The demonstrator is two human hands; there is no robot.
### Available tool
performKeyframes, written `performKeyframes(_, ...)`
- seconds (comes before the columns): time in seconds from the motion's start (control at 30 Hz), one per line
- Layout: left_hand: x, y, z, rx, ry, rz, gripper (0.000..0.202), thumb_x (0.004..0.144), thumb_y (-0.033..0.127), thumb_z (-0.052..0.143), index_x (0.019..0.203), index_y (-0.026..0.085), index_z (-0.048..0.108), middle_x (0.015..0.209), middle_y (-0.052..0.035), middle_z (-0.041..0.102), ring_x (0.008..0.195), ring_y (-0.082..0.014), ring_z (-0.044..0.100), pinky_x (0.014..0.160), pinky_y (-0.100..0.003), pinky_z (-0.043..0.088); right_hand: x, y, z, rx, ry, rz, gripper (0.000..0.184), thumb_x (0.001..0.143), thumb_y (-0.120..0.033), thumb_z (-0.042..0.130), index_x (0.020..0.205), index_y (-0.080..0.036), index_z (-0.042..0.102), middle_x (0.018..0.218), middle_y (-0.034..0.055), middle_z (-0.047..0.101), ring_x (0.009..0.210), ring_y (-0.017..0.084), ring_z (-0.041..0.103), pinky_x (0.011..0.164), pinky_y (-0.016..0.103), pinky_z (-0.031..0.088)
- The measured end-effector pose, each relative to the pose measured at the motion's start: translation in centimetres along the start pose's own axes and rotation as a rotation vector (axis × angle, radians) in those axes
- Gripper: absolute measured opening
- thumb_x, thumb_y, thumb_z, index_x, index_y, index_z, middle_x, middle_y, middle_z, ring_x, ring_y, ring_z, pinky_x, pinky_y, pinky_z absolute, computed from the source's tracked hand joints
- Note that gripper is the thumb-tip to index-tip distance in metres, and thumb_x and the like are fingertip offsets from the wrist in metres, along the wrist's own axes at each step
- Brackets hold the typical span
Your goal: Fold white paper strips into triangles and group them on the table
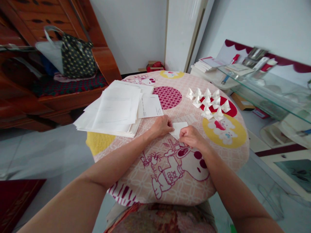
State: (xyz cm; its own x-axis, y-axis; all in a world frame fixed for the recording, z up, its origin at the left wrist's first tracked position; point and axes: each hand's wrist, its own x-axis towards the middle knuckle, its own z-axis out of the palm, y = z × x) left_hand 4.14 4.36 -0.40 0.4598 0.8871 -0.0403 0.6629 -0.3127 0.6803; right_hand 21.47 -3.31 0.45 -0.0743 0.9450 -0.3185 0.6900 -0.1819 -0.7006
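On my L I've got a reddish-brown carved wooden bench [105, 63] w/ a dark red-and-green woven cushion [48, 92]; a black, pale-patterned bag [77, 56] sits on the bench. To my R, shiny silver metal containers [257, 53] stand nr a clear, green-edged glass shelf [274, 97]. Bottom L: a flat dark-red panel [19, 199] w/ gold-coloured markings, nr grey floor tiles [53, 155].

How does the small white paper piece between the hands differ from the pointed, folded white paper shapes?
The small white paper piece looks flat; the pointed, folded white paper shapes stand up in peaks. The left hand and right hand touch the piece, while the shapes sit untouched. The piece is single; the shapes number about ten. Both are white paper.
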Motion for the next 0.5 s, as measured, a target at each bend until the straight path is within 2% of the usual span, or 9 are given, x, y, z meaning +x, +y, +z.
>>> performKeyframes(0.13,-0.04,0.07,0.13,0.017,0.012,0.001,0.007,0.069,0.013,0.076,0.063,0.012,0.073,0.062,0.0008,0.063,0.059,-0.0107,0.054,0.058,-0.023,0.037,-0.33,-0.09,-0.13,-0.004,0.012,0.004,0.016,0.069,-0.006,0.061,0.060,-0.019,0.059,0.041,-0.0042,0.055,0.034,0.011,0.047,0.039,0.022,0.032)
performKeyframes(0.23,-0.04,0.07,0.19,0.033,0.011,0.005,0.006,0.069,0.014,0.075,0.064,0.012,0.074,0.062,0.0000,0.064,0.060,-0.0115,0.055,0.059,-0.023,0.038,-0.57,-0.10,-0.31,-0.025,0.031,-0.055,0.013,0.072,-0.007,0.061,0.068,-0.017,0.067,0.047,-0.0020,0.060,0.042,0.012,0.053,0.046,0.022,0.037)
performKeyframes(0.37,-0.08,0.18,0.12,0.032,-0.012,0.006,0.006,0.071,0.014,0.073,0.067,0.011,0.075,0.060,-0.0004,0.064,0.060,-0.0121,0.057,0.058,-0.023,0.038,-0.51,0.03,-0.35,-0.211,0.147,-0.217,0.027,0.082,-0.011,0.060,0.096,-0.015,0.082,0.072,0.0062,0.077,0.064,0.018,0.068,0.060,0.026,0.046)
performKeyframes(0.5,-0.07,0.20,0.18,0.045,-0.021,0.010,0.007,0.073,0.013,0.072,0.067,0.011,0.075,0.060,-0.0005,0.064,0.059,-0.0122,0.056,0.059,-0.024,0.038,-0.43,-0.07,-0.11,-0.434,0.154,-0.309,0.039,0.088,-0.011,0.055,0.114,-0.021,0.083,0.099,0.0105,0.082,0.087,0.023,0.074,0.075,0.029,0.049)
